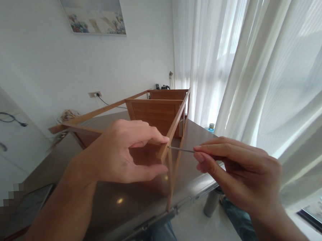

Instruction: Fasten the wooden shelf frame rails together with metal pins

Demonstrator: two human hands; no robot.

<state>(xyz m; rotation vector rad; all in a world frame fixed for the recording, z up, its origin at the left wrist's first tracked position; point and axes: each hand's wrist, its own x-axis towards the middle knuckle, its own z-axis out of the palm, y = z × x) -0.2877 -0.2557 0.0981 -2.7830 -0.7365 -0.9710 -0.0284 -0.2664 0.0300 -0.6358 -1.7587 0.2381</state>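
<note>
A wooden frame with slatted panels (155, 111) lies on a dark glossy table (122, 209). My left hand (125, 153) is closed around the frame's near corner, thumb below and fingers over the top rail. My right hand (233, 170) pinches a thin metal tool (181, 150), like a hex key, between fingertips. The tool's tip touches the outer side of that corner rail.
White curtains (256, 76) hang along the right side. A white wall holds a picture (94, 14) and a socket with a cable (95, 94). A small jar (211, 127) sits by the window. A table leg (211, 204) and my jeans (161, 237) show below.
</note>
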